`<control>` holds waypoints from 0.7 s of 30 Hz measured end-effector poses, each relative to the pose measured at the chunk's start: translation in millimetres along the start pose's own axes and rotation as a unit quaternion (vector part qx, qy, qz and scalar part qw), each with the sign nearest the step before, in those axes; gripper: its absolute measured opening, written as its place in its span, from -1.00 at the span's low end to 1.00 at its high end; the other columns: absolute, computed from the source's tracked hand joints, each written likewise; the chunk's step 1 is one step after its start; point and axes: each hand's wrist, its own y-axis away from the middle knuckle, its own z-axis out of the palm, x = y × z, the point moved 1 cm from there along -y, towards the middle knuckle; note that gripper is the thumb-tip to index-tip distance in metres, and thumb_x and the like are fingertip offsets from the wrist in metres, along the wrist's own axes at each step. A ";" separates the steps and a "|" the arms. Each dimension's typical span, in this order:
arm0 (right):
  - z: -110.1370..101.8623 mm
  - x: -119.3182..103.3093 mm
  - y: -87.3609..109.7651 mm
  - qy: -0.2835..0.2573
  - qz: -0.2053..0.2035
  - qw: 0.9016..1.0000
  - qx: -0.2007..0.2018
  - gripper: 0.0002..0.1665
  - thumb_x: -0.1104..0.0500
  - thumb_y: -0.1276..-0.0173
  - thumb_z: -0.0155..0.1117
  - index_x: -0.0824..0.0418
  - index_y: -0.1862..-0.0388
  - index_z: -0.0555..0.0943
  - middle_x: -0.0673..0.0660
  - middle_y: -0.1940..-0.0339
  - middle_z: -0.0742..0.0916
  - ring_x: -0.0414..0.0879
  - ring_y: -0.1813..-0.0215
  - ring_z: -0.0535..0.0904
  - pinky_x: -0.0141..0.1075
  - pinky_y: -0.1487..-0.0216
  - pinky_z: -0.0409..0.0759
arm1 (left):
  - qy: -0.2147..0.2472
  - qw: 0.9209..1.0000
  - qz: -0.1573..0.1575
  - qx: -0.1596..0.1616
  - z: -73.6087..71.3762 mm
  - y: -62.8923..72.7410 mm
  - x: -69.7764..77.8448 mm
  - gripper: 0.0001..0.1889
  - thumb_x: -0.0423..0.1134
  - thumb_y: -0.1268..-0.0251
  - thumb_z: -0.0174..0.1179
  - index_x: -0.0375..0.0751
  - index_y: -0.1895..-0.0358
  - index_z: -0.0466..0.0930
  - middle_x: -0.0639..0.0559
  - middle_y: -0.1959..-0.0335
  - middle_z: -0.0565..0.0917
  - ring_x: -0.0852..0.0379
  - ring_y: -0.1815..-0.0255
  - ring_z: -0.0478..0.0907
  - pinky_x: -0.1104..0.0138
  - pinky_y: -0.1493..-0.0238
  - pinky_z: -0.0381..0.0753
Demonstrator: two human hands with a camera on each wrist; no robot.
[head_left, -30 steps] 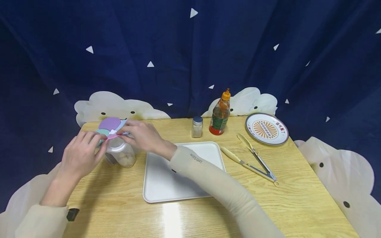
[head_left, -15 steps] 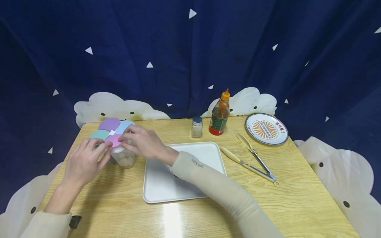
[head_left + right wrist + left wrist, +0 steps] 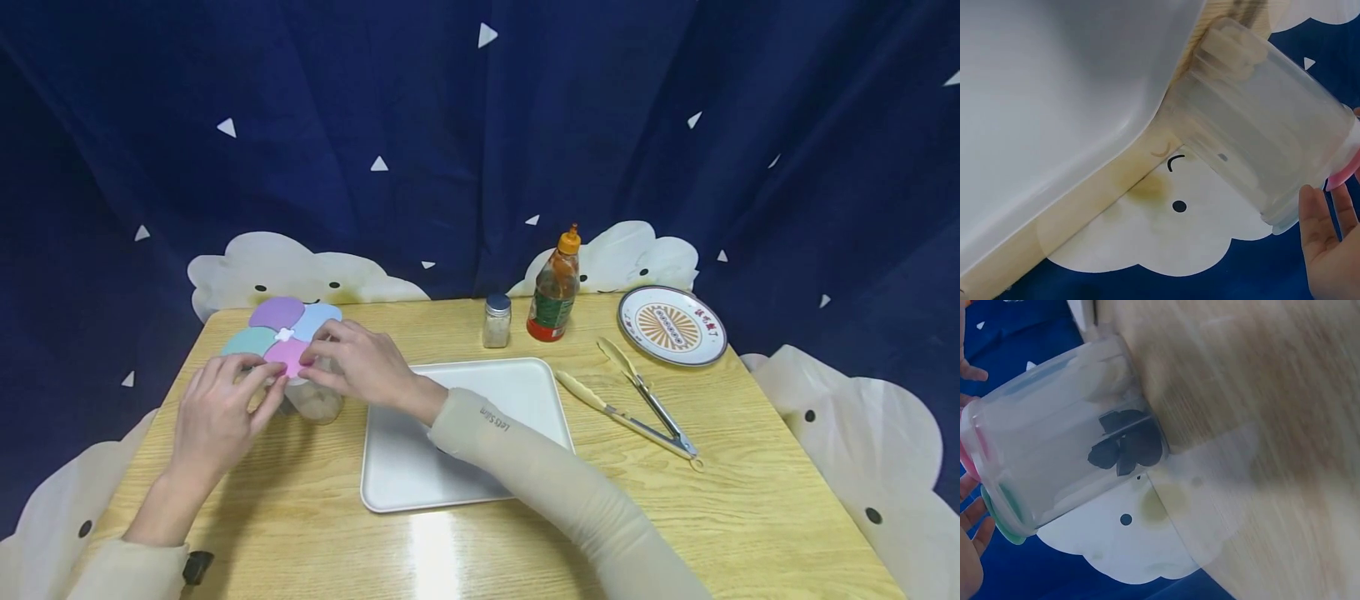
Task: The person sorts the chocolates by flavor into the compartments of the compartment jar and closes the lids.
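A clear plastic storage canister [image 3: 318, 404] stands upright at the table's back left, with purple, blue, green and pink petal-shaped lids over its compartments. My left hand [image 3: 217, 408] pinches the left edge of the pink lid [image 3: 287, 357] between thumb and index finger. At the lid's right edge, my right hand [image 3: 363, 358] has its thumb and index finger on it too. The left wrist view shows dark flat pieces [image 3: 1129, 444] at the canister's bottom. Pale chunks [image 3: 1232, 53] lie in another compartment in the right wrist view.
A white rectangular tray [image 3: 390, 467] lies under my right forearm. Behind it stand a small blue-capped shaker [image 3: 497, 323] and a sauce bottle [image 3: 553, 292]. Spread tongs [image 3: 630, 408] and a round patterned plate [image 3: 671, 325] are at the right.
The pink lid was tilted up over the canister's open mouth. It has come down toward me and lies nearly flat, both hands moving with it.
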 end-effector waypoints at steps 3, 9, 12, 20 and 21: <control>0.8 -1.6 0.4 0.009 0.004 1.000 0.000 -0.70 -0.25 -0.49 0.31 -0.21 -0.02 0.79 -0.18 -0.10 0.72 -0.30 0.04 0.60 -0.56 0.34 0.48 | 0.008 1.000 -0.012 0.008 1.5 1.9 2.3 -0.39 0.18 -0.67 -0.15 -0.22 0.13 0.77 -0.31 0.20 0.72 -0.39 0.18 0.60 -0.11 0.21 0.52; 5.0 -4.2 3.4 0.024 -0.004 0.999 0.020 -0.73 -0.25 -0.47 0.33 -0.21 0.03 0.80 -0.19 -0.06 0.73 -0.31 0.06 0.61 -0.57 0.37 0.49 | 0.014 0.999 -0.031 0.018 2.8 6.8 5.3 -0.38 0.20 -0.65 -0.14 -0.23 0.13 0.78 -0.31 0.19 0.73 -0.41 0.15 0.57 -0.15 0.17 0.47; 6.6 -4.7 4.7 0.028 -0.012 0.999 0.030 -0.74 -0.23 -0.48 0.33 -0.21 0.03 0.80 -0.18 -0.05 0.73 -0.30 0.07 0.62 -0.56 0.37 0.51 | 0.012 0.999 -0.035 0.020 3.0 7.7 6.4 -0.38 0.19 -0.65 -0.13 -0.24 0.14 0.78 -0.31 0.18 0.72 -0.41 0.14 0.56 -0.15 0.17 0.45; 2.5 1.0 3.5 0.030 -0.028 0.999 0.020 -0.74 -0.20 -0.51 0.31 -0.23 -0.03 0.80 -0.19 -0.08 0.74 -0.28 0.02 0.59 -0.55 0.34 0.51 | 0.006 0.999 -0.030 0.014 2.4 2.8 5.5 -0.40 0.19 -0.65 -0.14 -0.23 0.10 0.76 -0.31 0.16 0.73 -0.40 0.13 0.57 -0.15 0.21 0.45; 1.4 2.9 4.1 0.029 -0.030 0.999 0.017 -0.74 -0.19 -0.52 0.30 -0.23 -0.05 0.80 -0.19 -0.10 0.73 -0.27 -0.01 0.59 -0.54 0.31 0.52 | 0.003 1.000 -0.029 0.010 1.9 1.3 5.0 -0.41 0.18 -0.65 -0.14 -0.23 0.09 0.76 -0.31 0.16 0.73 -0.41 0.13 0.58 -0.14 0.21 0.45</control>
